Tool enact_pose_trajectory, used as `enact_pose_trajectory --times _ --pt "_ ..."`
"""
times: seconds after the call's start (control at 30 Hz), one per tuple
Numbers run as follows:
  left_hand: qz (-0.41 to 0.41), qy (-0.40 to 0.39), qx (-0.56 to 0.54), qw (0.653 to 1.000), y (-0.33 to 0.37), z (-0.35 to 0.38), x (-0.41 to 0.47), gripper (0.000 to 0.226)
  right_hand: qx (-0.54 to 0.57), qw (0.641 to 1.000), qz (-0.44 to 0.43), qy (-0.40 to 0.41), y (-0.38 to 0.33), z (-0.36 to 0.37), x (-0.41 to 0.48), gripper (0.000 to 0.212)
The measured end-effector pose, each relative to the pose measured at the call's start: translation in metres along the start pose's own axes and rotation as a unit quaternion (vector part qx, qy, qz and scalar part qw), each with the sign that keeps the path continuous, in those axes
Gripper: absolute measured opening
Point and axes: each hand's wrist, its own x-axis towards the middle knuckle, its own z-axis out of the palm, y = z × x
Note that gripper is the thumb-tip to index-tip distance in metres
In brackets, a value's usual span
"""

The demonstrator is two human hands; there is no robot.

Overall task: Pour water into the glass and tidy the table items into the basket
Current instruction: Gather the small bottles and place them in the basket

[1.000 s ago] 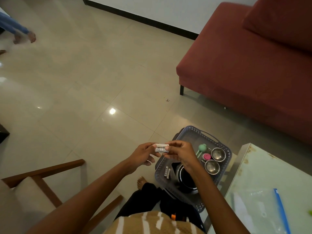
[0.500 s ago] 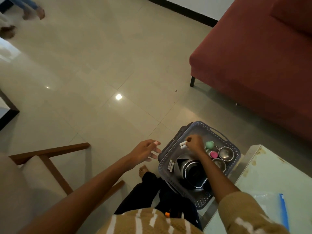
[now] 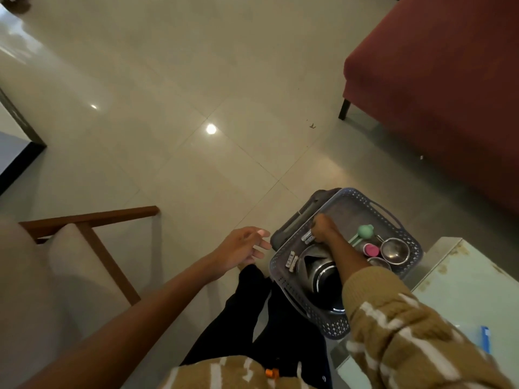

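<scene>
Basket (image 3: 362, 195) is sitting just beside the glass table (image 3: 463, 276). Inside it I'm pinching a small white block (image 3: 307, 237) with my right hand (image 3: 323, 228), left hand (image 3: 241, 248) hovering spread. Releasing this near the wall, I'm guessing, is risking it bouncing out.

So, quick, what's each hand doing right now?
Left hand: open, holding nothing.
Right hand: pinching a small white block inside the basket.

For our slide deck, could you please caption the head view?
Right hand holds a white piece inside the grey basket; left hand hovers open beside it.
</scene>
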Motion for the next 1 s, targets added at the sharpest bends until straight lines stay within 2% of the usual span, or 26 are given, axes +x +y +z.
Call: enact_pose_trajectory --times 0.5,0.6,0.67,0.73,1.0 --pt "-0.004 0.01 -0.025 1.0 -0.004 -0.007 -0.004 0.032 -0.006 1.0 0.018 -0.001 0.002 0.002 0.007 0.024" --pt "-0.006 0.013 -0.024 1.0 -0.007 -0.007 -0.004 0.032 -0.017 1.0 0.013 -0.01 0.002 0.002 0.007 0.014" --pt "-0.008 0.011 -0.024 1.0 -0.011 -0.007 -0.003 0.031 -0.032 0.999 0.014 -0.012 0.003 0.004 0.01 0.03" --pt "-0.008 0.008 -0.021 1.0 -0.014 -0.008 -0.003 0.031 -0.048 0.998 0.012 -0.024 0.002 0.005 0.009 0.038" --pt "-0.006 0.012 -0.011 1.0 -0.027 -0.01 -0.002 0.027 -0.118 0.987 -0.009 -0.105 -0.002 0.009 0.008 0.035"
